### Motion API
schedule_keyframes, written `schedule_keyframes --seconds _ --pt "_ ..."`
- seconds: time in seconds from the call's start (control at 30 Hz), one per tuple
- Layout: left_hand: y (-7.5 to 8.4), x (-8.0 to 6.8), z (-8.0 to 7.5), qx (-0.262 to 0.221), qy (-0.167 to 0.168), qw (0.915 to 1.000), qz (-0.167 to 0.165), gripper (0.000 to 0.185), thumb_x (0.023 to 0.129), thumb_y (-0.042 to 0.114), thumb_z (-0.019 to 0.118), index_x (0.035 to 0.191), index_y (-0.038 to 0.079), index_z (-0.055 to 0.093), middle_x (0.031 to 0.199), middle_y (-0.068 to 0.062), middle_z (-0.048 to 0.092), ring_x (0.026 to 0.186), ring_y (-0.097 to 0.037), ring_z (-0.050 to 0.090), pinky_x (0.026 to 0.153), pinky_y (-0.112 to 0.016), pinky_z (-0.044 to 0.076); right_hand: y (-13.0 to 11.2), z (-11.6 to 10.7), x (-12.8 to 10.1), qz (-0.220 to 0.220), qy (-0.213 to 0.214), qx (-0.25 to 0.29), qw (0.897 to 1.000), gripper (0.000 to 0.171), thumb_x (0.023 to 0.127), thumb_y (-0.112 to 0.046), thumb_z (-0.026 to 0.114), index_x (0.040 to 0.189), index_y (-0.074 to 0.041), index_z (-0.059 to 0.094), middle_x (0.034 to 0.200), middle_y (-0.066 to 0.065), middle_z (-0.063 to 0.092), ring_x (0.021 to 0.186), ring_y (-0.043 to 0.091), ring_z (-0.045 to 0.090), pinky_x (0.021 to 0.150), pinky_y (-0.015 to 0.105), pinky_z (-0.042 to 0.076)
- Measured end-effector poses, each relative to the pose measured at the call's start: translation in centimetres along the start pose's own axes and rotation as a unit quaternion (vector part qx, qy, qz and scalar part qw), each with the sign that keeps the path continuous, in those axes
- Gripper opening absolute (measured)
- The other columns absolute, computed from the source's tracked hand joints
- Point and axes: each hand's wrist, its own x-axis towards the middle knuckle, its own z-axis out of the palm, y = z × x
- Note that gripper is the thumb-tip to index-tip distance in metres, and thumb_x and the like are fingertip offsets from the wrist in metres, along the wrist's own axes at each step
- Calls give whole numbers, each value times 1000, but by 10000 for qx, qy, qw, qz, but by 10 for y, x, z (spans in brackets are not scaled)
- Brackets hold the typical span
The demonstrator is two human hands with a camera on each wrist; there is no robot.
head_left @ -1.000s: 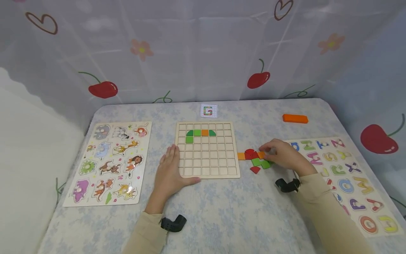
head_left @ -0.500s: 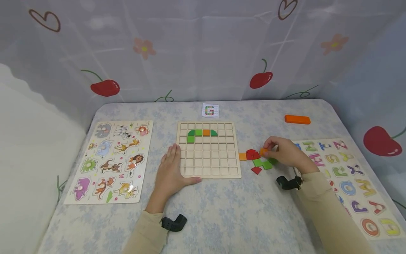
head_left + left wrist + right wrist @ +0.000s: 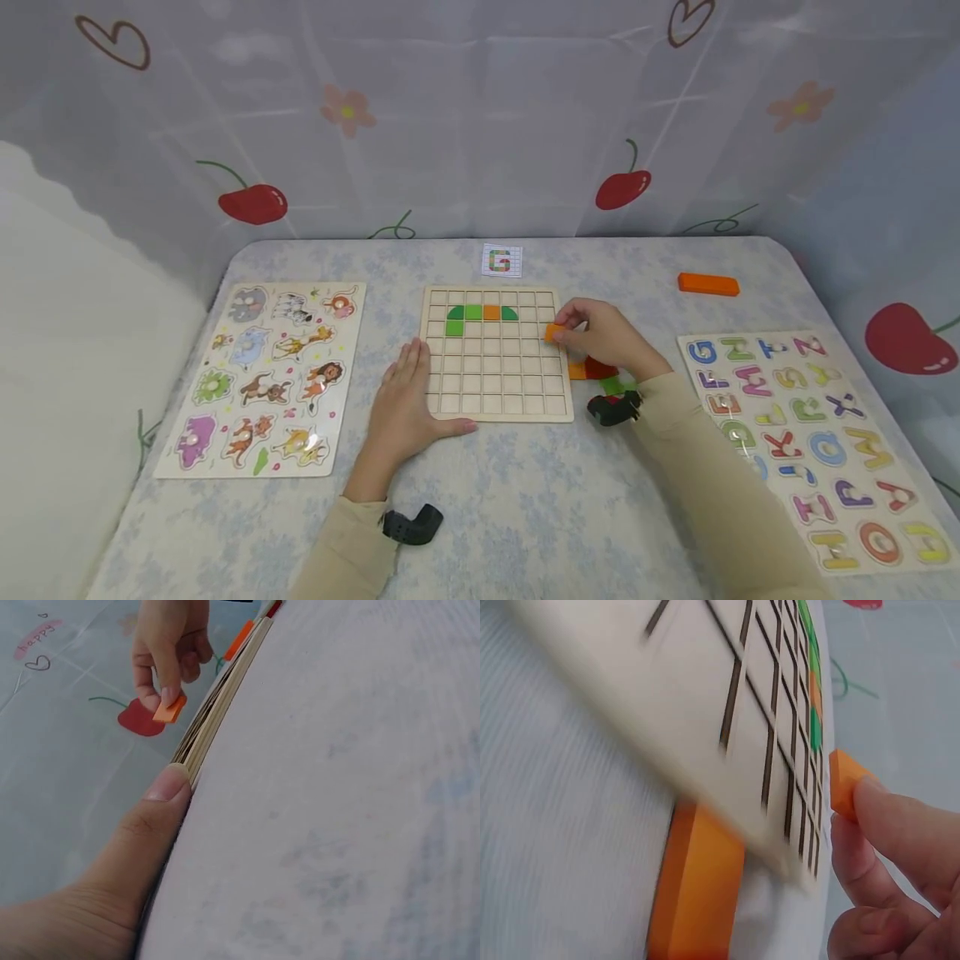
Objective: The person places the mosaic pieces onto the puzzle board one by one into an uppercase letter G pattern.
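Observation:
A wooden grid board [image 3: 495,375] lies in the middle of the table, with several green tiles and one orange tile set in its upper rows. Along the board's left edge rests my left hand [image 3: 405,408], fingers straight and thumb at the near edge. My right hand [image 3: 600,333] pinches an orange square tile [image 3: 846,780] between thumb and fingers, above the board's right edge. Beside the board, partly hidden under the right wrist, lie a loose orange tile [image 3: 577,371], red tiles [image 3: 598,369] and green tiles [image 3: 612,387].
A small card [image 3: 502,261] with a coloured G pattern lies behind the board. On the left is an animal puzzle [image 3: 258,379], on the right a letter puzzle [image 3: 810,450]. An orange bar-shaped block [image 3: 708,284] sits at the back right.
My right hand has picked up the orange tile from the loose pile and carried it left to the board's right edge. The left hand stays in place at the board.

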Motion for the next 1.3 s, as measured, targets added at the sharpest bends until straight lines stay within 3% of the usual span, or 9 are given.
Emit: schedule_keyframes --seconds 0.27,0.67,0.93,1.3 --pt "-1 1 -1 41 -15 10000 82 143 59 81 75 159 2 8 168 -13 6 156 -27 6 127 -47 13 -34 36 26 -600 -79 197 9980 13 93 -21 71 101 -14 64 97 4 64 91 21 57 78 33 46" --pt "-1 2 0 48 23 9998 182 142 61 81 74 159 2 8 168 -13 6 156 -27 7 127 -46 13 -74 80 42 -908 -305 104 9953 14 91 -24 74 97 -15 65 92 0 67 82 16 58 75 28 48" --pt "0 0 -2 -22 102 9998 177 140 61 77 77 159 2 10 167 -14 9 156 -28 9 127 -47 14 -81 93 43 -1278 -266 33 9914 7 93 -22 70 94 -16 67 86 -1 64 73 14 56 69 26 49" --pt "-2 -1 -2 10 38 9999 104 140 62 78 76 159 2 9 168 -14 7 156 -27 8 127 -46 14 -84 98 41 -1305 -395 -463 9896 4 93 -21 71 92 -17 71 91 -4 67 80 13 57 74 26 50"
